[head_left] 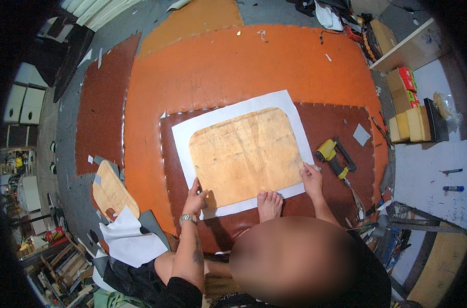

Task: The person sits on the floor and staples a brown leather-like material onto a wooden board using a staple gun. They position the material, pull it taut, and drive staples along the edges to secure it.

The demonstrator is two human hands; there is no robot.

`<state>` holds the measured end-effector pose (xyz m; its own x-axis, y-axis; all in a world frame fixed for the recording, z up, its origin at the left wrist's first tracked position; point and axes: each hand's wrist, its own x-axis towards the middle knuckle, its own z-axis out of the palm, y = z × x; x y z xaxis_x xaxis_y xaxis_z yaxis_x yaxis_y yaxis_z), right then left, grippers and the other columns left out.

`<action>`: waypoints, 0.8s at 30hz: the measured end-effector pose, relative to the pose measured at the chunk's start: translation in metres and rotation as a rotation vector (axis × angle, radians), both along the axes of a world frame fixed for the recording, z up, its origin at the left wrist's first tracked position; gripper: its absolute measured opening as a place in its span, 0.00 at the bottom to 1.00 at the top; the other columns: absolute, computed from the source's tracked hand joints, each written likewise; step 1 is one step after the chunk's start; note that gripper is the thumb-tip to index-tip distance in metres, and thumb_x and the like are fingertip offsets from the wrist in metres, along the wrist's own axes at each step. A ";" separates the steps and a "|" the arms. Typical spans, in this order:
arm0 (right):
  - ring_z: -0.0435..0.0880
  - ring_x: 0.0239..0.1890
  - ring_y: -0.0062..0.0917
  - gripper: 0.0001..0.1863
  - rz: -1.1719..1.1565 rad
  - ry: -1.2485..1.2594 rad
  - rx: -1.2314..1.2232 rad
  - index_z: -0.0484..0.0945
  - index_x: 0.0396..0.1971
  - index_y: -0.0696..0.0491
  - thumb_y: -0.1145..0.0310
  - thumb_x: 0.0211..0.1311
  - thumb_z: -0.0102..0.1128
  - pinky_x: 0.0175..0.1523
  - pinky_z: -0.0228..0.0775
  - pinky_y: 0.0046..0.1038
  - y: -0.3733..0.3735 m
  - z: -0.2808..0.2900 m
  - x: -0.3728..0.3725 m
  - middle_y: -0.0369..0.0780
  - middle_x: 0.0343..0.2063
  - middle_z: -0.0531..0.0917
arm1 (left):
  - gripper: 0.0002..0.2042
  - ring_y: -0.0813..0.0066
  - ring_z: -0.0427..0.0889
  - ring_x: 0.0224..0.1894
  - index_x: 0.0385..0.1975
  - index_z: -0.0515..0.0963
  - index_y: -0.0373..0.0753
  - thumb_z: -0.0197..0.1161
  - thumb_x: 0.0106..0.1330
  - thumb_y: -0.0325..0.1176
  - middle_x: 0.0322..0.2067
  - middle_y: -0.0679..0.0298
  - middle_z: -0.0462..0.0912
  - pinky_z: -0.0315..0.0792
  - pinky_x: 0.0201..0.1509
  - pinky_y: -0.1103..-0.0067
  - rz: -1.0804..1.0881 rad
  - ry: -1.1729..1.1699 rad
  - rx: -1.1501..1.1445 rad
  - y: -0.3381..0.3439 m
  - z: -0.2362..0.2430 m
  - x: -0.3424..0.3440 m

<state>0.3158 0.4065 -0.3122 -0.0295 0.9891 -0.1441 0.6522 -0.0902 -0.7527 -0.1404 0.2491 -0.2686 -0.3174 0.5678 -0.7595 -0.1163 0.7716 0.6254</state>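
Observation:
A pale plywood board (pixel 246 154) with rounded far corners lies on a larger white sheet (pixel 182 136), whose border shows around it. My left hand (pixel 194 200) grips the board's near left corner, thumb and index finger apart at its edges. At the near right corner, my right hand (pixel 312 180) closes its fingers on the board's edge; its fingertips are partly hidden. My bare foot (pixel 269 204) rests at the near edge, toes on the board. To the right of the sheet lies a yellow and black staple gun (pixel 337 158).
Orange and brown padded covering (pixel 192 77) spreads beneath the work. Another cut wooden panel (pixel 115 190) and white scraps (pixel 133 238) lie at left. On the right, a white surface (pixel 428 174) bears pens, yellow blocks (pixel 411 124) and small red boxes. A hose trails from the staple gun.

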 end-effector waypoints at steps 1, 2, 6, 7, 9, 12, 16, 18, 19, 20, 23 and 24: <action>0.85 0.41 0.29 0.20 0.032 0.009 0.036 0.86 0.56 0.55 0.74 0.63 0.71 0.47 0.78 0.33 0.001 0.001 0.000 0.43 0.37 0.83 | 0.36 0.57 0.76 0.65 0.80 0.61 0.46 0.63 0.72 0.27 0.65 0.51 0.75 0.77 0.61 0.63 0.002 0.035 0.019 0.001 -0.003 -0.002; 0.85 0.42 0.32 0.20 0.033 -0.007 0.008 0.87 0.56 0.56 0.73 0.63 0.71 0.49 0.77 0.35 0.001 0.003 0.000 0.44 0.38 0.84 | 0.34 0.55 0.77 0.64 0.78 0.64 0.45 0.64 0.70 0.28 0.64 0.50 0.76 0.77 0.61 0.63 0.000 0.091 -0.001 0.001 -0.005 -0.003; 0.84 0.47 0.43 0.22 -0.086 -0.370 0.286 0.85 0.54 0.60 0.69 0.60 0.72 0.57 0.75 0.42 -0.001 0.007 0.000 0.49 0.41 0.84 | 0.32 0.49 0.78 0.61 0.71 0.72 0.40 0.70 0.65 0.33 0.58 0.45 0.78 0.75 0.63 0.59 -0.041 0.920 -0.304 -0.011 -0.009 0.009; 0.83 0.48 0.46 0.23 -0.107 -0.418 0.298 0.84 0.55 0.60 0.68 0.60 0.72 0.58 0.74 0.44 -0.003 0.008 0.000 0.51 0.43 0.84 | 0.32 0.42 0.76 0.62 0.64 0.75 0.34 0.74 0.60 0.37 0.57 0.42 0.77 0.73 0.66 0.58 0.065 0.919 -0.331 -0.018 -0.009 0.016; 0.82 0.51 0.51 0.26 -0.231 -0.538 0.169 0.82 0.56 0.61 0.66 0.59 0.73 0.61 0.73 0.47 -0.007 0.008 0.000 0.55 0.47 0.84 | 0.32 0.43 0.78 0.60 0.62 0.75 0.31 0.75 0.59 0.38 0.55 0.42 0.80 0.74 0.65 0.59 0.046 0.938 -0.261 -0.029 -0.007 0.026; 0.82 0.54 0.53 0.30 -0.220 -0.401 0.044 0.80 0.60 0.59 0.63 0.59 0.74 0.62 0.73 0.47 -0.008 0.010 0.003 0.59 0.50 0.83 | 0.31 0.44 0.83 0.55 0.58 0.75 0.28 0.76 0.59 0.39 0.52 0.41 0.83 0.76 0.61 0.60 0.016 0.823 -0.195 -0.037 -0.008 0.028; 0.84 0.51 0.57 0.22 -0.167 -0.318 -0.177 0.81 0.55 0.58 0.62 0.65 0.70 0.56 0.76 0.50 -0.008 0.022 0.009 0.59 0.45 0.86 | 0.19 0.43 0.88 0.44 0.41 0.83 0.30 0.76 0.59 0.39 0.40 0.40 0.88 0.79 0.52 0.59 -0.117 0.767 -0.256 -0.046 -0.008 0.011; 0.84 0.52 0.57 0.20 -0.128 -0.357 -0.239 0.81 0.54 0.58 0.63 0.67 0.67 0.55 0.76 0.51 -0.016 0.035 0.011 0.57 0.45 0.86 | 0.17 0.48 0.88 0.38 0.36 0.82 0.29 0.75 0.60 0.39 0.34 0.45 0.88 0.80 0.47 0.61 -0.210 0.803 -0.154 -0.060 -0.005 0.005; 0.84 0.51 0.57 0.20 -0.095 -0.390 -0.275 0.81 0.54 0.58 0.63 0.67 0.67 0.55 0.76 0.51 -0.020 0.041 0.012 0.57 0.45 0.86 | 0.17 0.50 0.88 0.36 0.33 0.81 0.29 0.74 0.61 0.39 0.31 0.48 0.88 0.80 0.45 0.62 -0.251 0.831 -0.139 -0.068 -0.004 0.003; 0.84 0.51 0.57 0.20 -0.071 -0.431 -0.324 0.81 0.54 0.58 0.63 0.68 0.66 0.55 0.76 0.51 -0.025 0.048 0.011 0.57 0.45 0.86 | 0.16 0.50 0.88 0.36 0.35 0.82 0.29 0.74 0.62 0.38 0.32 0.48 0.89 0.80 0.45 0.62 -0.248 0.789 -0.120 -0.078 -0.003 0.005; 0.80 0.57 0.54 0.23 -0.096 -0.450 -0.099 0.79 0.57 0.59 0.65 0.64 0.68 0.62 0.72 0.50 -0.038 0.063 0.004 0.55 0.53 0.82 | 0.15 0.52 0.88 0.36 0.41 0.83 0.28 0.72 0.63 0.36 0.36 0.49 0.89 0.80 0.46 0.63 -0.171 0.842 -0.103 -0.105 -0.003 0.016; 0.79 0.59 0.53 0.24 -0.114 -0.471 0.064 0.79 0.58 0.59 0.65 0.64 0.68 0.64 0.70 0.49 -0.040 0.065 -0.002 0.55 0.56 0.81 | 0.16 0.54 0.88 0.37 0.44 0.83 0.28 0.71 0.64 0.35 0.38 0.50 0.90 0.80 0.46 0.64 -0.106 0.945 -0.087 -0.110 -0.005 0.024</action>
